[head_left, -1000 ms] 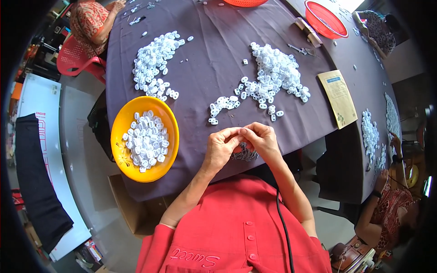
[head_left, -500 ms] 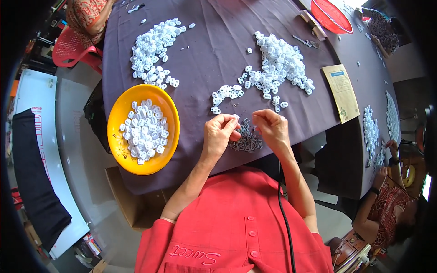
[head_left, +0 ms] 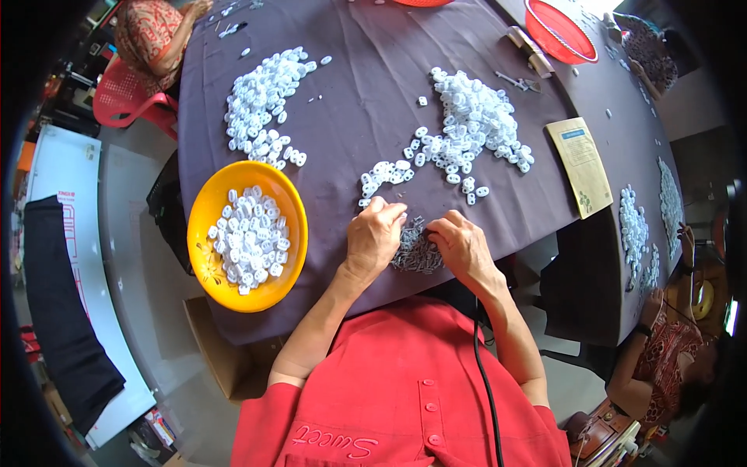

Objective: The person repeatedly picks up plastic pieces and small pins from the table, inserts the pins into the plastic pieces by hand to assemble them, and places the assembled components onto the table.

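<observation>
My left hand (head_left: 373,235) rests curled on the dark tablecloth (head_left: 358,101), its fingertips touching a short row of small white plastic parts (head_left: 384,176); whether it pinches one I cannot tell. My right hand (head_left: 459,245) lies beside it, fingers bent over a small heap of grey metal pieces (head_left: 415,251) between both hands. A large pile of the white parts (head_left: 475,121) lies beyond my right hand. To my left stands a yellow bowl (head_left: 205,208) holding several white parts.
Another pile of white parts (head_left: 261,97) lies at the far left of the table. A tan booklet (head_left: 580,165) and a red basket (head_left: 562,33) are at the right. Other people sit at the far left corner (head_left: 152,35) and lower right (head_left: 669,358).
The view has shifted, so the table sits lower in the picture. Both hands moved apart slightly and down onto the grey metal heap; before they were joined together in front of me.
</observation>
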